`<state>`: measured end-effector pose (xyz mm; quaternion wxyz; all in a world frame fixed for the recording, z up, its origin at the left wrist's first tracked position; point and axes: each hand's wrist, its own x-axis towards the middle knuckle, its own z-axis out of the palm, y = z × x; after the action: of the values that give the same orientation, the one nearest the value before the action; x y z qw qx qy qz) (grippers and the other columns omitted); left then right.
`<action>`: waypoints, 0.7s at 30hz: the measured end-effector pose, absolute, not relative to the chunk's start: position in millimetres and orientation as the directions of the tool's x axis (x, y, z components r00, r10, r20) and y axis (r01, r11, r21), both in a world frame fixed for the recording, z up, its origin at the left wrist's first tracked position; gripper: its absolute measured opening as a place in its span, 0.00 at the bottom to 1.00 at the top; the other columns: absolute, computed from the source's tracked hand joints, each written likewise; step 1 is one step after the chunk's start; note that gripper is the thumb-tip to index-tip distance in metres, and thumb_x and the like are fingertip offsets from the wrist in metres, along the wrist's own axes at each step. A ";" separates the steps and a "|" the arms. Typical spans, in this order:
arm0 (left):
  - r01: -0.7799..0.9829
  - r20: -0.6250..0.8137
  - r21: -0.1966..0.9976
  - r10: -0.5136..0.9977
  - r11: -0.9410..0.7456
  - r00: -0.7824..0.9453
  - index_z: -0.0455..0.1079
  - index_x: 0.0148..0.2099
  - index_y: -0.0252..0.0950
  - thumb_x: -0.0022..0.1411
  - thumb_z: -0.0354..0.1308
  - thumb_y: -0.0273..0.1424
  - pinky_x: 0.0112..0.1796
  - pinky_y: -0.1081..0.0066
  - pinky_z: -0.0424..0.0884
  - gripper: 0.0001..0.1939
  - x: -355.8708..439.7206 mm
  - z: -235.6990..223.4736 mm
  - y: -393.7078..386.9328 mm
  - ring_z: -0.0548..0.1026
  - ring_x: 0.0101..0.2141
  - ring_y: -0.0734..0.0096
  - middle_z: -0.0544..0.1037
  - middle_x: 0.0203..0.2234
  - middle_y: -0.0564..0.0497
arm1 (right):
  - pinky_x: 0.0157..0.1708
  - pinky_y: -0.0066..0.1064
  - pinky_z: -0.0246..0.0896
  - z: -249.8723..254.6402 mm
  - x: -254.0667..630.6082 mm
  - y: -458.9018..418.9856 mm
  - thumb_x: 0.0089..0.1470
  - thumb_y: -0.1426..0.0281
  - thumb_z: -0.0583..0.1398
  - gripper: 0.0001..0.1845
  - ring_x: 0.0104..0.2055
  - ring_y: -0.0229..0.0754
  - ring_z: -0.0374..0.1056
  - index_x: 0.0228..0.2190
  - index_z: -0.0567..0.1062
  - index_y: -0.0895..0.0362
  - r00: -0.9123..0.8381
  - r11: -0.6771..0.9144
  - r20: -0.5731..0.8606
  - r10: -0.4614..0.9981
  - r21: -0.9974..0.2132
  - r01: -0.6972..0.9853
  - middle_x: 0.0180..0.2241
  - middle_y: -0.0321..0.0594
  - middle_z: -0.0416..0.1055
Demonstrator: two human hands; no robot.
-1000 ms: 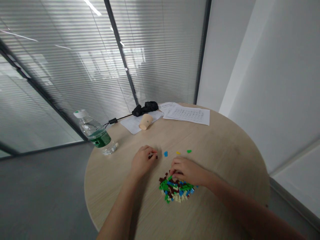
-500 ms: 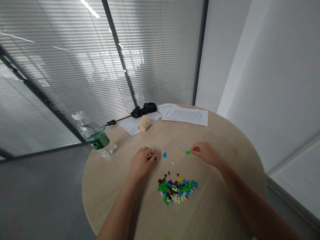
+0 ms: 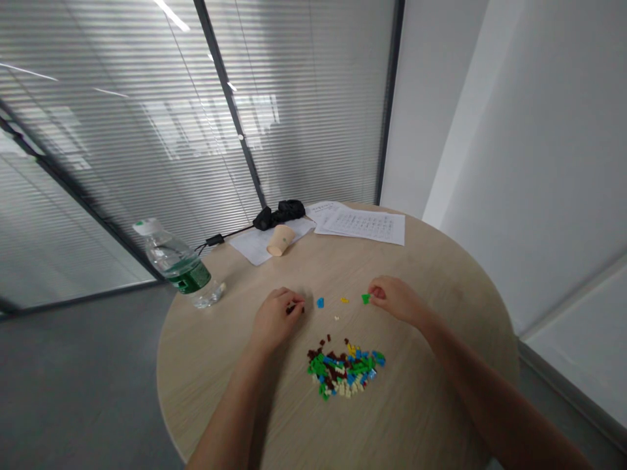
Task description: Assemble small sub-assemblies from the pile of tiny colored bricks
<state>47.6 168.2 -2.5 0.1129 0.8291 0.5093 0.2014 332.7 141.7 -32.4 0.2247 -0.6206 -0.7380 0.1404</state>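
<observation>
My left hand [image 3: 275,320] rests curled on the wooden tabletop, its fingertips shut on a small dark brick [image 3: 294,309]. My right hand [image 3: 396,300] reaches in from the right, and its fingertips pinch a small green brick [image 3: 365,298] at the table surface. Between the hands lie a loose blue brick [image 3: 320,302], a yellow brick [image 3: 344,300] and a tiny cream piece [image 3: 336,318]. Closer to me, below both hands, spreads a low pile of small green, blue, brown, cream and yellow bricks [image 3: 343,372].
The round wooden table [image 3: 210,365] also carries a water bottle lying on its side [image 3: 176,264], a tipped paper cup [image 3: 280,239], printed sheets [image 3: 362,225] and a black bundle [image 3: 279,214] with a cable. Glass partitions with blinds and a white wall stand behind.
My right hand has closed on the green brick, which now sits turned at its fingertips. The view has drifted slightly. My left hand stays in place, and the pile is unchanged since my right hand left it.
</observation>
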 end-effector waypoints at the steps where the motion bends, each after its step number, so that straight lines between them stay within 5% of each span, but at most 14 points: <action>1: 0.799 0.217 0.394 0.891 -0.455 0.400 0.72 0.34 0.36 0.59 0.50 0.29 0.42 0.67 0.66 0.10 47.7 -2.3 168.0 0.71 0.40 0.64 0.75 0.34 0.48 | 0.33 0.27 0.57 -33.4 332.6 142.1 0.48 0.75 0.60 0.06 0.32 0.39 0.66 0.32 0.74 0.59 -0.128 0.196 0.171 0.977 -0.482 0.854 0.31 0.41 0.72; 21: 0.804 0.198 0.392 0.894 -0.447 0.401 0.73 0.34 0.36 0.59 0.50 0.30 0.41 0.67 0.66 0.10 49.2 -1.5 166.8 0.71 0.40 0.63 0.75 0.34 0.47 | 0.34 0.29 0.57 -31.2 327.8 142.1 0.50 0.73 0.59 0.10 0.33 0.40 0.66 0.35 0.77 0.60 -0.180 0.228 0.151 0.972 -0.411 0.882 0.33 0.44 0.71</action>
<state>49.2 166.8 -1.5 0.1175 0.8287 0.5123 0.1923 327.8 142.1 -31.2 0.1928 -0.6104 -0.7594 0.1159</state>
